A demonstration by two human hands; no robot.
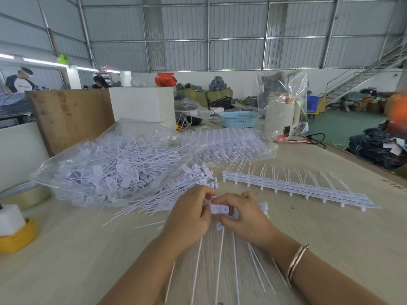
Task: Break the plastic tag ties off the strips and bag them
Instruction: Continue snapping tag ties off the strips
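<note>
Both the left hand (189, 213) and right hand (241, 213) pinch 1 strip of tag ties (219, 209) mid-snap — the clear bag (105, 170) already holds many, yet a whole strip (293, 188) waits.

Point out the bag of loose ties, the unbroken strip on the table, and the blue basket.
bag of loose ties (66, 172): head view, on its clear plastic left side.
unbroken strip (308, 188): head view, on its middle tags.
blue basket (240, 122): head view, on its front wall.
</note>
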